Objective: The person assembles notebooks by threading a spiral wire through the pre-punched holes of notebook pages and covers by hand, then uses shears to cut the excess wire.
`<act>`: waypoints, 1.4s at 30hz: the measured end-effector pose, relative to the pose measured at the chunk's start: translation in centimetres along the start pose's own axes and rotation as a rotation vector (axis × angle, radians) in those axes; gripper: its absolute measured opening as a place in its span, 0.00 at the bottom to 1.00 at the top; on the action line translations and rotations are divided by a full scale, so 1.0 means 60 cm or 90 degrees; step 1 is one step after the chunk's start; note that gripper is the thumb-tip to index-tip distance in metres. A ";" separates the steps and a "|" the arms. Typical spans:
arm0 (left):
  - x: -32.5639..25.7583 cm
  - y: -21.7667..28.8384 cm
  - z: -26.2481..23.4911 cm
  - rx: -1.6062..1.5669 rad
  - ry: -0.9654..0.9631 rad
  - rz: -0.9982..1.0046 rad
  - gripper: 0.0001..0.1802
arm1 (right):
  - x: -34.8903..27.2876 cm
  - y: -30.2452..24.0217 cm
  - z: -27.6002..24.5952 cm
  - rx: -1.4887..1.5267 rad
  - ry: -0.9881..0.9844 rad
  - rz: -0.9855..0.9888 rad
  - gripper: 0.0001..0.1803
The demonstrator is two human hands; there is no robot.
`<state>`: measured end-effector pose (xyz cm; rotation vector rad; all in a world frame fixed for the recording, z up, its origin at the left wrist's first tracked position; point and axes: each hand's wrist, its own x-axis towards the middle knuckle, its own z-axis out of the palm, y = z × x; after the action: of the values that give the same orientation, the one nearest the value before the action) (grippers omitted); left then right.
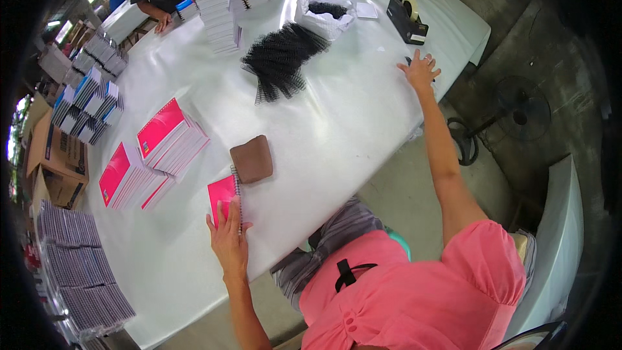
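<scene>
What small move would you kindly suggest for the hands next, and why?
Perhaps close the right hand around the small dark object partly hidden beneath it, since that hand is spread there, while the left hand rests on the pink-covered, spiral-bound notebook.

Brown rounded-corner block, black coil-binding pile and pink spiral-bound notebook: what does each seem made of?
Brown rounded-corner block: matte, perhaps foam or leather-like; its plain, dull surface leaves it open.
Black coil-binding pile: dark-finished plastic or coated wire, probably; thin black loops show.
Pink spiral-bound notebook: likely smooth card cover, judging by its flat, even face; coil material unclear.
</scene>
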<state>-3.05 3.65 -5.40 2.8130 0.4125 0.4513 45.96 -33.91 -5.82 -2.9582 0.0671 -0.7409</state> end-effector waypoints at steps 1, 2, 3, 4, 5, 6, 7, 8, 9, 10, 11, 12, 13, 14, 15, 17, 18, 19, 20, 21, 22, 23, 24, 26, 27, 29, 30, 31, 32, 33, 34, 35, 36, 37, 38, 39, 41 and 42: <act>0.010 0.016 0.012 -0.107 0.028 -0.024 0.41 | 0.012 0.055 0.014 -0.004 -0.066 0.056 0.34; 0.016 0.023 0.020 -0.207 0.054 -0.060 0.40 | 0.015 0.083 0.023 -0.001 -0.137 0.104 0.34; 0.011 0.014 0.019 -0.191 0.054 -0.079 0.40 | -0.002 0.061 0.030 -0.019 -0.110 0.020 0.28; 0.009 0.004 0.024 -0.254 0.073 -0.118 0.39 | -0.014 0.050 0.031 -0.010 -0.120 0.009 0.28; 0.007 -0.003 0.030 -0.318 0.095 -0.157 0.38 | -0.024 0.037 0.030 -0.042 -0.088 -0.054 0.25; 0.003 -0.012 0.034 -0.303 0.101 -0.175 0.38 | -0.038 0.015 0.026 -0.066 -0.057 -0.122 0.22; -0.013 -0.036 0.028 -0.155 0.101 -0.163 0.37 | -0.096 -0.077 -0.002 0.021 -0.030 -0.178 0.19; -0.018 -0.044 0.027 -0.031 0.087 -0.135 0.37 | -0.151 -0.125 -0.043 0.161 -0.077 -0.268 0.19; -0.015 -0.040 0.024 -0.020 0.085 -0.156 0.37 | -0.208 -0.159 -0.084 0.295 -0.124 -0.352 0.19; -0.004 -0.029 0.023 -0.001 0.074 -0.126 0.35 | -0.276 -0.194 -0.122 0.516 -0.087 -0.461 0.18; 0.006 -0.019 0.020 0.019 0.066 -0.093 0.34 | -0.338 -0.228 -0.153 0.506 -0.181 -0.538 0.18; 0.008 -0.014 0.016 0.032 0.066 -0.111 0.34 | -0.399 -0.268 -0.198 0.507 -0.202 -0.646 0.21; 0.009 -0.009 0.011 0.016 0.070 -0.126 0.34 | -0.453 -0.297 -0.239 0.632 -0.196 -0.681 0.20; 0.012 0.000 0.010 -0.008 0.073 -0.132 0.33 | -0.483 -0.314 -0.269 0.678 -0.214 -0.712 0.19; 0.014 0.007 0.010 -0.005 0.091 -0.130 0.33 | -0.501 -0.330 -0.285 0.705 -0.204 -0.730 0.21; 0.014 0.013 0.001 -0.011 0.086 -0.154 0.34 | -0.509 -0.357 -0.297 0.686 -0.206 -0.763 0.23; 0.014 0.015 -0.002 -0.022 0.079 -0.170 0.34 | -0.510 -0.365 -0.300 0.661 -0.204 -0.789 0.24; 0.013 0.016 -0.002 -0.010 0.080 -0.168 0.36 | -0.511 -0.369 -0.297 0.663 -0.205 -0.797 0.24; 0.014 0.018 -0.002 -0.009 0.084 -0.174 0.36 | -0.514 -0.373 -0.289 0.649 -0.177 -0.824 0.25; 0.013 0.019 -0.001 -0.011 0.089 -0.177 0.36 | -0.515 -0.377 -0.288 0.636 -0.149 -0.852 0.26; 0.012 0.020 -0.002 -0.014 0.093 -0.179 0.37 | -0.517 -0.380 -0.288 0.638 -0.150 -0.857 0.26; 0.011 0.021 -0.003 -0.013 0.095 -0.184 0.37 | -0.518 -0.382 -0.289 0.629 -0.142 -0.862 0.26; 0.012 0.023 -0.003 -0.026 0.100 -0.189 0.38 | -0.517 -0.384 -0.291 0.617 -0.132 -0.865 0.26; 0.012 0.023 -0.005 -0.039 0.106 -0.196 0.39 | -0.516 -0.386 -0.294 0.601 -0.127 -0.872 0.26; 0.012 0.022 -0.007 -0.046 0.106 -0.200 0.40 | -0.516 -0.386 -0.295 0.584 -0.121 -0.876 0.25; 0.012 0.019 -0.005 -0.052 0.108 -0.205 0.40 | -0.516 -0.388 -0.297 0.588 -0.124 -0.880 0.25; 0.012 0.015 -0.003 -0.024 0.111 -0.203 0.41 | -0.517 -0.390 -0.298 0.592 -0.127 -0.881 0.24; 0.011 0.012 -0.001 0.005 0.113 -0.202 0.42 | -0.517 -0.391 -0.301 0.593 -0.126 -0.883 0.24; 0.010 0.010 0.001 0.006 0.115 -0.204 0.42 | -0.516 -0.392 -0.306 0.623 -0.274 -0.866 0.22; 0.010 0.013 0.002 0.035 0.140 -0.198 0.42 | -0.514 -0.394 -0.311 0.648 -0.422 -0.841 0.20; 0.011 0.014 0.002 0.064 0.164 -0.191 0.42 | -0.499 -0.402 -0.321 0.649 -0.422 -0.843 0.20; 0.010 0.015 0.001 0.066 0.165 -0.193 0.42 | -0.476 -0.415 -0.331 0.638 -0.795 -0.719 0.17; 0.011 0.017 -0.003 0.075 0.166 -0.186 0.40 | -0.461 -0.423 -0.337 0.589 -1.148 -0.545 0.15; 0.010 0.018 -0.008 0.084 0.168 -0.180 0.39 | -0.462 -0.421 -0.333 0.590 -1.146 -0.547 0.15; 0.008 0.020 -0.014 0.085 0.170 -0.180 0.39 | -0.465 -0.415 -0.324 0.658 -0.988 -0.673 0.15; 0.003 0.020 -0.024 0.125 0.164 -0.171 0.38 | -0.463 -0.411 -0.319 0.717 -0.819 -0.789 0.14; -0.024 -0.002 -0.038 0.174 0.162 -0.170 0.36 | -0.436 -0.394 -0.311 0.727 -0.726 -0.779 0.14; -0.054 -0.036 -0.046 0.253 0.142 -0.199 0.35 | -0.419 -0.383 -0.307 0.734 -0.637 -0.762 0.13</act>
<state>-7.45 5.17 -4.36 2.9928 1.0790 0.6786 15.58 -10.87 0.87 -1.6290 -1.5764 0.6136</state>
